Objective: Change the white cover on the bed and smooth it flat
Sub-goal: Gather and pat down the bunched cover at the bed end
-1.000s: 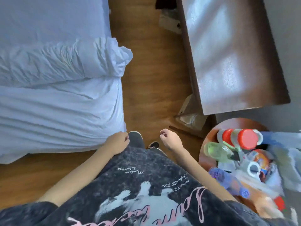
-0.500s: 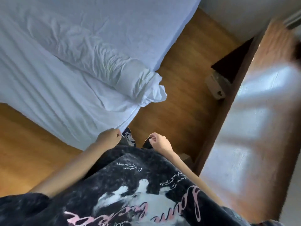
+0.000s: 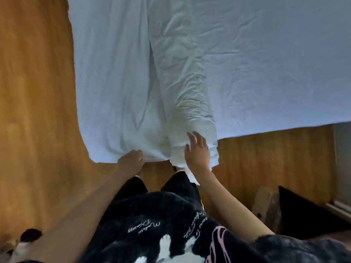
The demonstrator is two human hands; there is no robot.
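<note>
1 white fabric cover (image 3: 117,76) lies across the bed, its rumpled fold (image 3: 188,88) overhanging the brown wooden floor (image 3: 36,103). 2 hands: left hand (image 3: 131,161) grips the cover's hanging edge; right hand (image 3: 197,152), fingers spread and relaxed, is at the fold's end.

The person wears a dark charcoal top (image 3: 152,211) with a mottled, washed-out finish and a slightly fuzzy surface. The sleeves are short; the hem of the right sleeve (image 3: 284,242) shows at the lower edge of the view, and both forearms are bare. Small white cursive script (image 3: 143,227) is printed on the chest in two short lines, with a second block of white script (image 3: 195,227) beside it. Larger pink lettering (image 3: 218,243) and a white graphic patch (image 3: 171,249) sit below. Dark trousers or shorts (image 3: 178,183) cover the legs. The left hand (image 3: 131,161) and right hand (image 3: 197,151) carry no gloves, rings or watch.
</note>
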